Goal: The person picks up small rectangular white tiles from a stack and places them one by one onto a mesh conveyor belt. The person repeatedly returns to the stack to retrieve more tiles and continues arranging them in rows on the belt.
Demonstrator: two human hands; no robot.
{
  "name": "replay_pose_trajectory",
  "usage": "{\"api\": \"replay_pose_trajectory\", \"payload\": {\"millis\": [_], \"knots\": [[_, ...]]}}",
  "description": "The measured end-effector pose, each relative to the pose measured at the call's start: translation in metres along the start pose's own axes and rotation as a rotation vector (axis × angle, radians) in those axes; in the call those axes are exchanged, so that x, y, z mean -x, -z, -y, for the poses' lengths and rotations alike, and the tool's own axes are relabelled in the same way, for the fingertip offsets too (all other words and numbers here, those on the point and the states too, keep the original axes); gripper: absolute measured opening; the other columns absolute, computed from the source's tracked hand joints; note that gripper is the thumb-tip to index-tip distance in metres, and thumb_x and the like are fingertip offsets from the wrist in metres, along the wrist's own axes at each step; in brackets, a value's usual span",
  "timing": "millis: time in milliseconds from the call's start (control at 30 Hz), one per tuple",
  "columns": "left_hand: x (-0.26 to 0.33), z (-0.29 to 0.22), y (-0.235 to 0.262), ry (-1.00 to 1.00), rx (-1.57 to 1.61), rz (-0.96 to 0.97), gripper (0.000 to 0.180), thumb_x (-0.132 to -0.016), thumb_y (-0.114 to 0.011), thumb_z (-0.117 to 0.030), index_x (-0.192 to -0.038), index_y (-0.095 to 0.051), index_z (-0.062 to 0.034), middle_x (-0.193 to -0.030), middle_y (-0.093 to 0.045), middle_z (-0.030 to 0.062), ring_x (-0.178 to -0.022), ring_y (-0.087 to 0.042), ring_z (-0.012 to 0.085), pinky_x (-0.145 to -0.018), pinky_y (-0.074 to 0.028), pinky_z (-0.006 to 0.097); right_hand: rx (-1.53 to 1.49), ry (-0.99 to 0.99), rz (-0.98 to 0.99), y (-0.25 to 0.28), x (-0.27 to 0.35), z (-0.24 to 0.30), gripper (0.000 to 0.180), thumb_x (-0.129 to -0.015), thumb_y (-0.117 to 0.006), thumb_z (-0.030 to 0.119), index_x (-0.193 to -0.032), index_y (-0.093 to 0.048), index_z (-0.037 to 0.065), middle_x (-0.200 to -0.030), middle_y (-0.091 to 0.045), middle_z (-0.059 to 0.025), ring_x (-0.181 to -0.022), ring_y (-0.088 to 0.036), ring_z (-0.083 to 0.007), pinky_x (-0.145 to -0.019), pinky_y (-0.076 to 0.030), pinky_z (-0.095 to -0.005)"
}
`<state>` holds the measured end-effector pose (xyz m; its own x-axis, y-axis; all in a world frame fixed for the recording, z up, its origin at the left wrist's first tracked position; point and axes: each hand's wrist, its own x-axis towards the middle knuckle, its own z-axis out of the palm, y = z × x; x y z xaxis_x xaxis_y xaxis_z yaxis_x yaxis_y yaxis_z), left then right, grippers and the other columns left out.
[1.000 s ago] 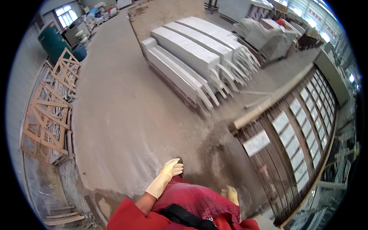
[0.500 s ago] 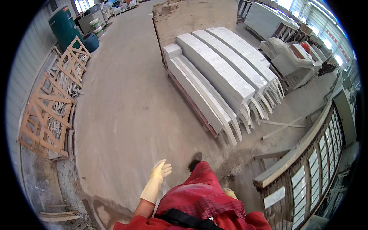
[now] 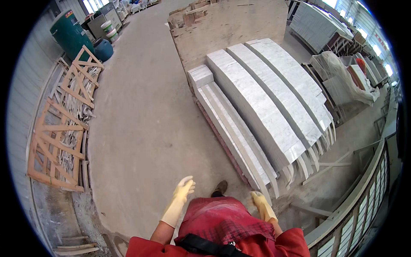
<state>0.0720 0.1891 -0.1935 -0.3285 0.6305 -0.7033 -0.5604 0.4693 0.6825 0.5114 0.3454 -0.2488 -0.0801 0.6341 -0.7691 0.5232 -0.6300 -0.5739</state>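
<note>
Wooden frames (image 3: 64,127) line left wall (image 3: 23,103), pale strips (image 3: 69,138) heaped behind slats. Far left, green tank (image 3: 72,34) stands beside blue barrel (image 3: 102,50), white buckets (image 3: 109,31) stacked just beyond; bright window (image 3: 95,5) farther back. Far right, load draped in clear plastic (image 3: 334,70) sits near large grey block (image 3: 321,23). Near right, long rack (image 3: 342,212) bears rows of white panels (image 3: 345,234). Near left, loose slender boards (image 3: 77,247) lie low. Dusty grey floor (image 3: 141,107) runs between.
</note>
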Motion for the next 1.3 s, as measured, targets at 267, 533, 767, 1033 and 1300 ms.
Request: {"api": "replay_pose_trajectory", "payload": {"millis": [267, 533, 767, 1033, 1300], "knots": [[-0.114, -0.09, -0.006, 0.116, 0.311, -0.067, 0.056, -0.103, -0.073, -0.036, -0.149, -0.056, -0.0091, -0.13, -0.071, 0.0267, -0.114, -0.073, 0.0406, -0.091, -0.064, 0.051, -0.258, -0.078, -0.08, 0.002, -0.045, 0.137, 0.046, -0.107, -0.062, 0.037, -0.139, -0.065, 0.005, -0.108, -0.079, -0.0198, -0.08, -0.075, -0.0268, -0.072, -0.062, -0.0375], [-0.312, -0.298, -0.058, -0.037, -0.316, -0.031, 0.068, -0.097, -0.08, -0.039, -0.153, -0.054, -0.0106, -0.142, -0.067, 0.0189, -0.125, -0.067, 0.0314, -0.096, -0.059, 0.048, 0.007, -0.431, -0.245, 0.001, -0.052, 0.078, 0.045, -0.108, -0.06, 0.036, -0.139, -0.064, 0.004, -0.115, -0.076, -0.0224, -0.094, -0.075, -0.0291, -0.082, -0.062, -0.0398], [-0.531, -0.478, -0.183, -0.643, -1.496, 0.037, 0.08, -0.087, -0.081, -0.04, -0.153, -0.051, -0.0056, -0.144, -0.06, 0.02, -0.136, -0.056, 0.0405, -0.116, -0.043, 0.056, -0.302, -0.542, -0.295, -0.09, -0.025, 0.218, 0.048, -0.11, -0.056, 0.036, -0.146, -0.057, 0.004, -0.124, -0.072, -0.0259, -0.104, -0.073, -0.032, -0.088, -0.061, -0.0421], [-0.69, -0.508, -0.242, -1.102, -1.877, 0.099, 0.049, -0.099, -0.057, -0.021, -0.144, -0.063, -0.003, -0.147, -0.06, 0.0229, -0.143, -0.049, 0.0426, -0.128, -0.024, 0.061, -0.394, -0.564, -0.273, -0.135, -0.002, 0.361, 0.052, -0.113, -0.052, 0.035, -0.155, -0.048, 0.004, -0.135, -0.067, -0.0299, -0.114, -0.072, -0.0352, -0.094, -0.061, -0.0448], [-0.706, -0.527, -0.278, -0.884, -2.232, 0.352, 0.044, -0.099, -0.05, -0.016, -0.129, -0.076, 0.0009, -0.138, -0.07, 0.0229, -0.142, -0.054, 0.0413, -0.13, -0.022, 0.059, -0.464, -0.546, -0.298, -0.157, -0.026, 0.455, 0.047, -0.113, -0.054, 0.028, -0.15, -0.055, -0.001, -0.13, -0.072, -0.0205, -0.114, -0.072, -0.0255, -0.097, -0.059, -0.037]]}}
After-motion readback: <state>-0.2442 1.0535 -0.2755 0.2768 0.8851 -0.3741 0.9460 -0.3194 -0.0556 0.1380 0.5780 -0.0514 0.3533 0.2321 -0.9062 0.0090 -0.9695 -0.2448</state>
